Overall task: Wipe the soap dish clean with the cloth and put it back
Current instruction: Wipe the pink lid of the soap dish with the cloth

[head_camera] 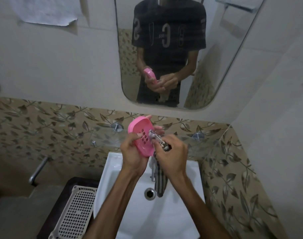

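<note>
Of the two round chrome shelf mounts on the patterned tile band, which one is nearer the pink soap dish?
The left mount, just left of the soap dish. The right mount sits farther off, beyond the cloth.

Over the white sink [126, 200] we find our working room taken up: the left hand [132, 156] grips the pink soap dish [141, 137] and the right hand [171, 156] grips the cloth [160, 180], whose tail hangs down beside the drain [150, 193]. Behind our hands we see the glass shelf [199, 144] on its metal mounts, with the mirror [164, 54] above, so the way forward is closed off. On our left a white lattice basket [74, 209] stands just beside the basin rim. On our right the tiled wall [233, 178] runs close along the basin. We see bare basin left of the drain.
</note>
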